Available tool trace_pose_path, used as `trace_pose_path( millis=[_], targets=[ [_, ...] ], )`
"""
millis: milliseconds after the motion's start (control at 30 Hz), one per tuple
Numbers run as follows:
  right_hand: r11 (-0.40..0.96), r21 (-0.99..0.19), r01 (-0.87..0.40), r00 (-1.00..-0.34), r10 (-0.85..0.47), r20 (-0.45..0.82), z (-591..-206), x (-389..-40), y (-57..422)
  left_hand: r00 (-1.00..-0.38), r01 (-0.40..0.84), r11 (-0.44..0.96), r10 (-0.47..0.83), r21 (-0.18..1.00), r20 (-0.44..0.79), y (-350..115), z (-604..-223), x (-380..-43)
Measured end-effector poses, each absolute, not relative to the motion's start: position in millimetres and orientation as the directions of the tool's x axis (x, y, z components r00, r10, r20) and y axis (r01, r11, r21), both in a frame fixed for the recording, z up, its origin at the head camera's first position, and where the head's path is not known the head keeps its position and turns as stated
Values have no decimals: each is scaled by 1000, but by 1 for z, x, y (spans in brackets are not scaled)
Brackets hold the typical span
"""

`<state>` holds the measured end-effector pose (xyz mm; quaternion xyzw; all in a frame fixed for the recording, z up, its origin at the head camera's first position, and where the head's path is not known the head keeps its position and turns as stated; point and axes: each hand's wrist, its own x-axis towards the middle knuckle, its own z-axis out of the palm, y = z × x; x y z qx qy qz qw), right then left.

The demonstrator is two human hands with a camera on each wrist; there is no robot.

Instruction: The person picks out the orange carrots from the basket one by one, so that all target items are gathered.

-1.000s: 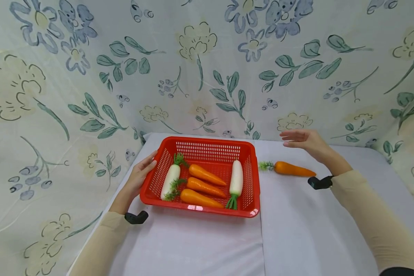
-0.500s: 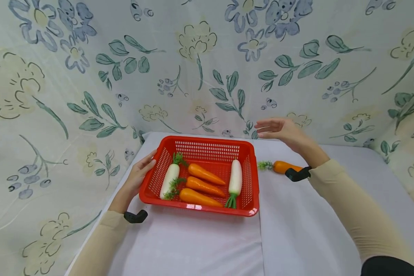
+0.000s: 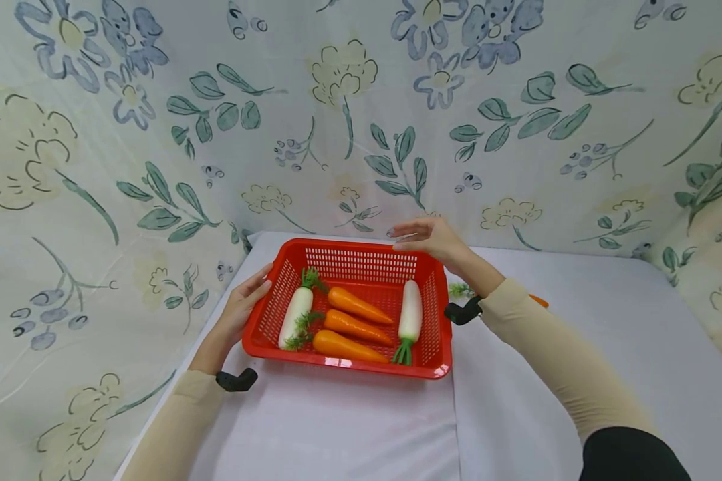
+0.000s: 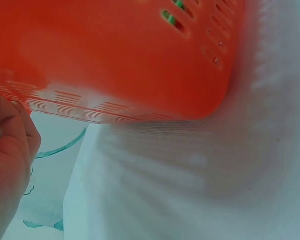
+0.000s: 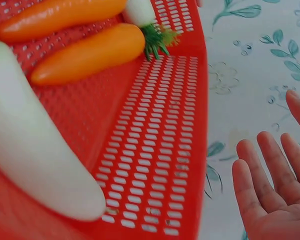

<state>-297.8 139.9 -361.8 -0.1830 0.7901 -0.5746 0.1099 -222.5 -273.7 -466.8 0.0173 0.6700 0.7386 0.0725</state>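
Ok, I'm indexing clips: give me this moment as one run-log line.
left hand: holds red basket; right hand: empty, near far rim; inside: three carrots, two white radishes; outside: fourth carrot, partly hidden

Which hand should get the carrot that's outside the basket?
Right, probably: the right hand is empty and nearer the loose carrot. The left hand holds the left end of the red basket.

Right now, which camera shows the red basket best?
The head view: the red basket appears nearly whole, inside and rim. The left wrist view shows only part of its outside; the right wrist, part of its inside.
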Motion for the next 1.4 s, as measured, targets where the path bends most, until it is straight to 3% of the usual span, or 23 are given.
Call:
trace_pose_path(
  millis=[500, 767, 1400],
  targets=[
    [268, -963, -28, -920, -383, -80, -399, -294, 73, -989, -81, -94, 128, 992, -69, -272, -465, -224],
    [199, -979, 38, -928, -356, -109, -419, -290, 47, -990, -73, -82, 128, 994, -62, -272, -465, -225],
    [318, -942, 111, -945, -259, -199, -466, -270, 17, -990, -76, -101, 129, 992, -62, -273, -469, -223]
  ],
)
